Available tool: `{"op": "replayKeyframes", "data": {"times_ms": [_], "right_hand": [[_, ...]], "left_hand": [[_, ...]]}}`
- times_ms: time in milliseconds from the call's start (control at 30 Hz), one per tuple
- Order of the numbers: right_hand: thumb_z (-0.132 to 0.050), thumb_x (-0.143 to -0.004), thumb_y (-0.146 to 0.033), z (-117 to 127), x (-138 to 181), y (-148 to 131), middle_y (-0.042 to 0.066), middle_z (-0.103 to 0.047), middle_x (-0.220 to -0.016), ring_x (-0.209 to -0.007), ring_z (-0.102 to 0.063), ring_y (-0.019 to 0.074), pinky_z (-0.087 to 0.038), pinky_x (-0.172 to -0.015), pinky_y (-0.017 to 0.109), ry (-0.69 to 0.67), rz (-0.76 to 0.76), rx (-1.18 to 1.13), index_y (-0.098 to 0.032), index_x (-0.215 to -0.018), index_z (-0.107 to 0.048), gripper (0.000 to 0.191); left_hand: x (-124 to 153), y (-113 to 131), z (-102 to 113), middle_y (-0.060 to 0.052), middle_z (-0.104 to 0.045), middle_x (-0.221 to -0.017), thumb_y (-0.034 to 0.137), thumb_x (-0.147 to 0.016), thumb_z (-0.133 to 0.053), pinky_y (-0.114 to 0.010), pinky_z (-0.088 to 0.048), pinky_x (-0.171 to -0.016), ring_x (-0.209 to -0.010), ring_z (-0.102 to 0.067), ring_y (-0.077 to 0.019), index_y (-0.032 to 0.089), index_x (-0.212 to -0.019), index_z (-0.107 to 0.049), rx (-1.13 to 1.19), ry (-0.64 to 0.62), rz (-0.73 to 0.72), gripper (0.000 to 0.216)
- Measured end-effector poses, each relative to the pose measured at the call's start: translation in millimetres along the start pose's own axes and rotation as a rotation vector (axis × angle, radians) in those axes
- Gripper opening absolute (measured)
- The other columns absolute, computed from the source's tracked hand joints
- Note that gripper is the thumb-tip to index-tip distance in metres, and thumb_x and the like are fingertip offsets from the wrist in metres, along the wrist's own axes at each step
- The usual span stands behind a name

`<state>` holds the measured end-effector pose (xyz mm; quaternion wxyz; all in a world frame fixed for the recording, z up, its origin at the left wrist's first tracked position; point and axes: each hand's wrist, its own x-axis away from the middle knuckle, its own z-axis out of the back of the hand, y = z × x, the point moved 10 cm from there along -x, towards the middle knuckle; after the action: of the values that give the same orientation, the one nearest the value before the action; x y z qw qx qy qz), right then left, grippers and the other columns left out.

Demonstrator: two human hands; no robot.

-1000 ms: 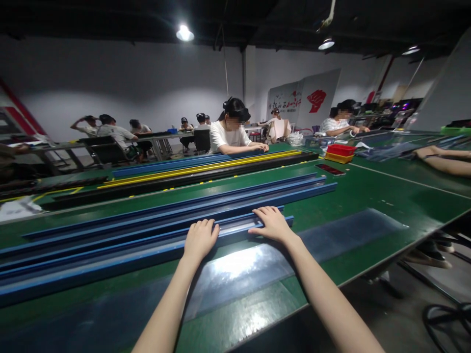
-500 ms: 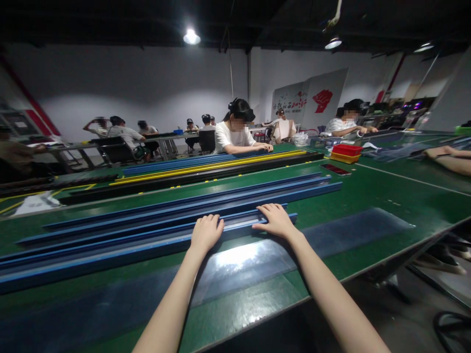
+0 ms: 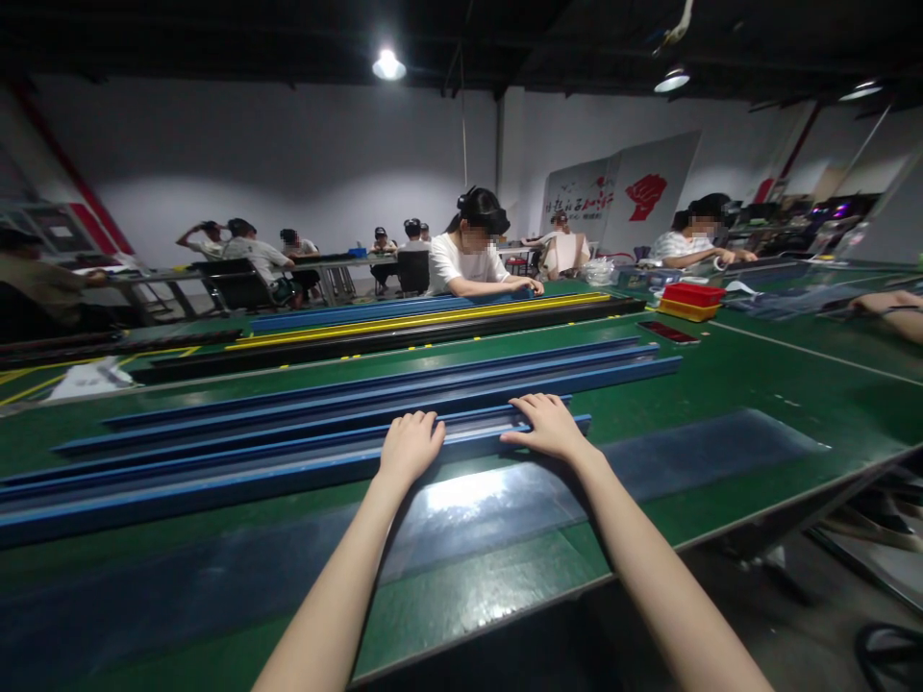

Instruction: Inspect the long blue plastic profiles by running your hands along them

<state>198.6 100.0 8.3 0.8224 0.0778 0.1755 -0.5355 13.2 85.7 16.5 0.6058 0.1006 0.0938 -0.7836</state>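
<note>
A long blue channel-shaped strip (image 3: 288, 481) lies across the green table in front of me. My left hand (image 3: 411, 447) curls over its near part, fingers reaching into or across the channel. Toward its right end my right hand (image 3: 546, 428) straddles it, thumb at the near edge and fingers over the far edge. The fingers' undersides are hidden. Just behind lies another long blue channel (image 3: 361, 408), roughly parallel. Nearer to me, a clear flat plastic strip (image 3: 678, 452) lies under my forearms and reflects the light.
Yellow (image 3: 433, 324) and black strips (image 3: 389, 343) lie farther back. A phone (image 3: 669, 333) and red and yellow bins (image 3: 690, 300) stand to the right. Across the table a person in white (image 3: 468, 259) leans over blue strips. The table's front edge (image 3: 519, 615) runs below my arms.
The view has shifted slightly, so the scene sits a little farther right. Both hands stay at about the same places on the blue channel.
</note>
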Motion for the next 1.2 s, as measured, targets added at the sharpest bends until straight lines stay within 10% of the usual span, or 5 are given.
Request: {"op": "replayKeyframes", "data": {"times_ms": [1200], "right_hand": [[-0.042, -0.071, -0.071, -0.5, 2.1, -2.4, 0.011, -0.058, -0.115, -0.103, -0.049, 0.0258, -0.03, -0.089, 0.037, -0.009, 0.021, 0.021, -0.015, -0.12, -0.053, 0.074]], "left_hand": [[-0.7, 0.9, -1.3, -0.009, -0.063, -0.101, 0.031, -0.09, -0.027, -0.034, -0.038, -0.08, -0.094, -0.056, -0.0237, 0.015, -0.106, -0.058, -0.02, 0.019, -0.011, 0.038]]}}
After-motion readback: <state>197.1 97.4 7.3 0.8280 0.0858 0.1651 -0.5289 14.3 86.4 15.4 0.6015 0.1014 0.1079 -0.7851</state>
